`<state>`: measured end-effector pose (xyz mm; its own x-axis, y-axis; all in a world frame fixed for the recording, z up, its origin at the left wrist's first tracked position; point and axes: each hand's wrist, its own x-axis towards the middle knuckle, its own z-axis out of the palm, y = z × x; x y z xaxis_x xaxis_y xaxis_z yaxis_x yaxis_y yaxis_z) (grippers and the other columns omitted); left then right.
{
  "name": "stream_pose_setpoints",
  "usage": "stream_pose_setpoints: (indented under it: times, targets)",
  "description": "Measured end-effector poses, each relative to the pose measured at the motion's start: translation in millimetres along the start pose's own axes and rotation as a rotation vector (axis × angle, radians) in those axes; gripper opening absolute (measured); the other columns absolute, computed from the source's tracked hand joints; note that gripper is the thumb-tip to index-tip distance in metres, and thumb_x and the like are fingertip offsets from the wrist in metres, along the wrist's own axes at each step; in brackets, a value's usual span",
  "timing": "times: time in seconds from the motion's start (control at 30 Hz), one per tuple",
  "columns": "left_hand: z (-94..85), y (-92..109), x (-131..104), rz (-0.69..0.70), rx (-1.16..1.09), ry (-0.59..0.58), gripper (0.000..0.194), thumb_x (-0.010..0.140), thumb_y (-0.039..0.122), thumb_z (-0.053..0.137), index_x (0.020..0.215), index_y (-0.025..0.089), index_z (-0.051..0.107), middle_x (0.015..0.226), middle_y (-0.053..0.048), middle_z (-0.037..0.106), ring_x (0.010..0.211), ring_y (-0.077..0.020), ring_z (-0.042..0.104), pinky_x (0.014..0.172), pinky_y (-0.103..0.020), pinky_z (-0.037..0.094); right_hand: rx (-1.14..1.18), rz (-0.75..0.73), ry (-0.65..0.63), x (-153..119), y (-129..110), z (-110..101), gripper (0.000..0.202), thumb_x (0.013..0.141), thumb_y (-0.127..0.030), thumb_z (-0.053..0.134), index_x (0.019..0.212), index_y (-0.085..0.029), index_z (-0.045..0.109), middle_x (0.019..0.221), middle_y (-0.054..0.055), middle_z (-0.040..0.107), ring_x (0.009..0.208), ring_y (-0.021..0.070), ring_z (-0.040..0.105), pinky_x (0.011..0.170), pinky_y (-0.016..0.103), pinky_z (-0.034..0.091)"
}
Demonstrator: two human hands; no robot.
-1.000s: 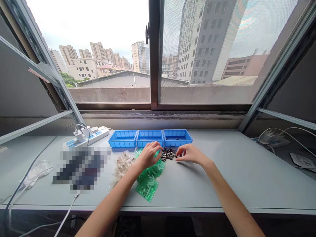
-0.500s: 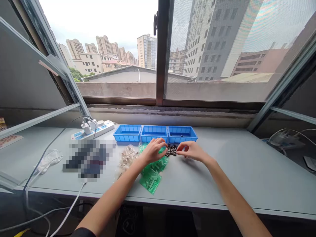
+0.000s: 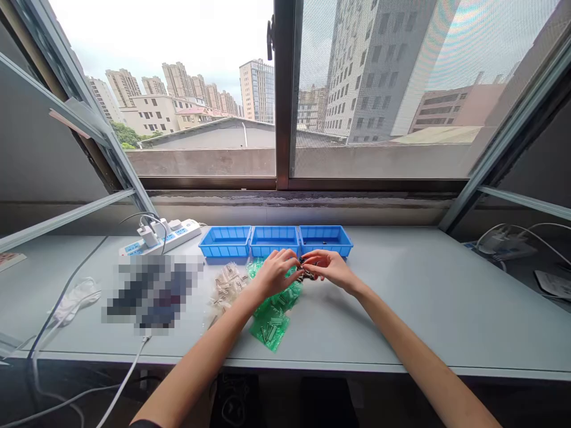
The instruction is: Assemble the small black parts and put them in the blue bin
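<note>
My left hand [image 3: 277, 273] is over the green plastic bags [image 3: 271, 321], fingers curled and tips close together. My right hand [image 3: 332, 269] meets it from the right, fingers bent toward the thumb. Between the fingertips a dark speck shows, too small to name. Right below lies a pile of small dark metal parts [image 3: 307, 274], partly covered by my fingers. Metal pins show through the green bags. Clear bags with pale contents [image 3: 229, 282] lie to the left of my left hand.
Three blue bins stand in a row behind my hands: the left bin [image 3: 225, 251], the middle bin [image 3: 273, 230] and the right bin [image 3: 328, 249], which holds a few dark bits. A power strip [image 3: 178, 238] and a blurred dark item [image 3: 165, 291] are at the left.
My right hand has moved left over the dark pile, its fingertips now meeting those of my left hand. My left hand stays about where it was. The view has shifted slightly.
</note>
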<state>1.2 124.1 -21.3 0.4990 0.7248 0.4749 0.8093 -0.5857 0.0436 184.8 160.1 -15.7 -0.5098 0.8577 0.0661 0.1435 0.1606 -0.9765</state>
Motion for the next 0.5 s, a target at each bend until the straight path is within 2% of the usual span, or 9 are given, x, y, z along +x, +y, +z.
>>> stream_pose_setpoints:
  times: [0.3,0.5]
  targets:
    - [-1.4,1.6,0.7,-0.003,0.027,0.046,0.018,0.092,0.026,0.038,0.096,0.019,0.054,0.094,-0.004,0.060,0.084,-0.0184,0.055,0.073,-0.032,0.042,0.066,0.032,-0.029,1.5,0.8,7.1,0.054,0.060,-0.037,0.071,0.108,-0.019,0.056,0.078,0.003,0.068,0.051,0.0101,0.056,0.044,0.022,0.040]
    - [0.1,1.4,0.0,0.002,-0.004,0.075,0.018,0.092,0.026,0.037,0.092,0.019,0.053,0.093,-0.004,0.059,0.084,-0.0178,0.055,0.072,-0.031,0.044,0.050,0.038,-0.028,-0.4,-3.5,7.6,0.049,0.061,-0.035,0.070,0.105,-0.018,0.057,0.076,0.002,0.068,0.049,0.0089,0.054,0.045,0.022,0.040]
